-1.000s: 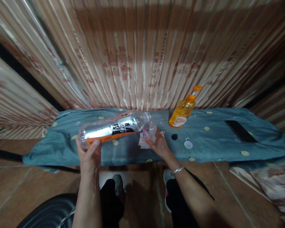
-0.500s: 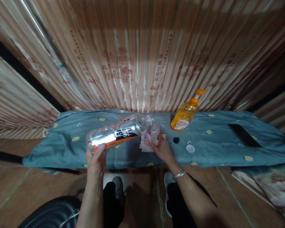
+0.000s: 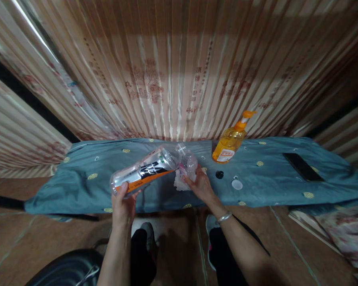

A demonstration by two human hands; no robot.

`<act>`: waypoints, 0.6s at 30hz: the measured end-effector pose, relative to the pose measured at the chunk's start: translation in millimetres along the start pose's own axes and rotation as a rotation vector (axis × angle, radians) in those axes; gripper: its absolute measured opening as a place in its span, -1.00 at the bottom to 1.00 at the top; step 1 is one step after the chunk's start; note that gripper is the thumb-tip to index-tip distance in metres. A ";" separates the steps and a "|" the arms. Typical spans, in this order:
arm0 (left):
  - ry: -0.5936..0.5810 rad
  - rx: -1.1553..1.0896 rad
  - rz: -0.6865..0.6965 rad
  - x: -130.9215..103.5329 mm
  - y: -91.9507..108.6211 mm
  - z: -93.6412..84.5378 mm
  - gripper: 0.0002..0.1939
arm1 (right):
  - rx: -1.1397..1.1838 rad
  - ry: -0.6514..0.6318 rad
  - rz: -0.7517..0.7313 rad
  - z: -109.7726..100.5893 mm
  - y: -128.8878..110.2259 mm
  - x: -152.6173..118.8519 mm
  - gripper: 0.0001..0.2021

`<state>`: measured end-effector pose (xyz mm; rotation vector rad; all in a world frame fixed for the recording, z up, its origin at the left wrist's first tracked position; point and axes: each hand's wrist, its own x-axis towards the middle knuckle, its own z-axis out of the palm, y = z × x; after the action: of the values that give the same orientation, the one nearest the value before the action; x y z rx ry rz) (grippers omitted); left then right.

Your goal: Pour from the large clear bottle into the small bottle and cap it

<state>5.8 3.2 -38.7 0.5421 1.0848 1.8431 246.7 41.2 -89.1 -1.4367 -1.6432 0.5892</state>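
The left hand [image 3: 123, 204] is being held raised in front of the body, forearm rising from the lower edge of the view, fingers and thumb clasped around the base of a large clear plastic bottle with a silver, black and orange label [image 3: 143, 174]. The bottle is being kept almost horizontal above the near edge of a blue-grey patterned cloth covering a low bench [image 3: 77, 178], its open neck directed to the right and slightly upward. Black characters are showing on the label, but they are too small to be read.

The neck is being brought against the mouth of a small crumpled clear plastic bottle [image 3: 188, 163], which is being steadied on the cloth by the right hand [image 3: 200, 185]. That hand is gripping the small bottle from the near side, wrist bent, a silver bangle [image 3: 223, 217] being worn on the forearm. A white crumpled tissue [image 3: 179, 182] is lying beneath it.

Further right, a small black cap [image 3: 219, 174] and a white cap [image 3: 236, 184] are lying apart on the cloth. An orange pump bottle of liquid [image 3: 230, 140] is standing upright behind them; its white-and-red label is not legible. A black phone [image 3: 302, 167] is lying flat near the right end.

Compared with the earlier picture, the large bottle's base is being held lower and nearer the body, so its tilt is steeper, and the left hand is being seen shifted rightward.
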 end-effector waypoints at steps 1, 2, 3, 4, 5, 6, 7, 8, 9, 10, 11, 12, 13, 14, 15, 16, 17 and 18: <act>0.002 -0.003 0.002 0.5 0.1 0.2 -0.51 | -0.002 0.007 -0.001 -0.3 0.6 -0.1 -0.46; 0.003 -0.004 0.004 1.0 0.0 0.3 -0.51 | -0.004 0.012 -0.001 -0.5 1.1 -0.3 -0.46; 0.002 -0.004 0.007 1.5 0.0 0.5 -0.51 | -0.005 0.013 -0.003 -0.8 1.4 -0.4 -0.46; 0.001 -0.003 0.009 1.9 -0.2 0.6 -0.51 | -0.007 0.013 -0.005 -1.1 1.6 -0.6 -0.47; 0.000 -0.001 0.010 2.3 -0.5 0.8 -0.51 | -0.009 0.012 -0.008 -1.3 1.6 -0.7 -0.47; 0.001 0.001 0.011 2.7 -0.9 0.9 -0.50 | -0.011 0.011 -0.010 -1.4 1.6 -0.7 -0.47; 0.003 0.004 0.012 3.2 -1.3 1.0 -0.50 | -0.013 0.011 -0.012 -1.5 1.7 -0.8 -0.47; 0.004 0.006 0.013 3.6 -1.8 1.1 -0.50 | -0.014 0.013 -0.013 -1.5 1.8 -0.8 -0.47; 0.006 0.009 0.015 4.2 -2.3 1.1 -0.50 | -0.014 0.016 -0.013 -1.5 2.0 -0.7 -0.46; 0.007 0.010 0.017 4.8 -2.9 1.1 -0.51 | -0.014 0.017 -0.013 -1.4 2.2 -0.6 -0.47; 0.009 0.011 0.019 5.5 -3.4 1.1 -0.51 | -0.014 0.016 -0.009 -1.5 2.5 -0.4 -0.47; 0.012 0.012 0.020 6.2 -3.9 1.0 -0.52 | -0.015 0.014 -0.003 -1.6 2.7 -0.3 -0.47; 0.017 0.011 0.021 7.0 -4.3 1.0 -0.53 | -0.016 0.010 0.006 -1.9 2.9 -0.2 -0.46; 0.023 0.011 0.023 7.7 -4.5 1.0 -0.53 | -0.018 0.005 0.012 -2.3 2.9 -0.1 -0.46; 0.030 0.011 0.027 8.3 -4.4 1.2 -0.53 | -0.019 0.001 0.016 -2.7 2.8 -0.1 -0.46; 0.035 0.012 0.034 8.8 -4.1 1.6 -0.53 | -0.021 -0.002 0.015 -3.2 2.5 -0.2 -0.46; 0.038 0.014 0.043 9.1 -3.3 2.2 -0.52 | -0.022 -0.003 0.009 -3.7 2.3 -0.4 -0.47; 0.036 0.017 0.054 9.2 -2.1 3.0 -0.52 | -0.024 -0.005 0.001 -4.0 2.1 -0.6 -0.47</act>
<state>4.4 13.0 -39.6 0.5548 1.1206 1.8986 251.1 40.4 -88.8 -1.4547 -1.6584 0.5764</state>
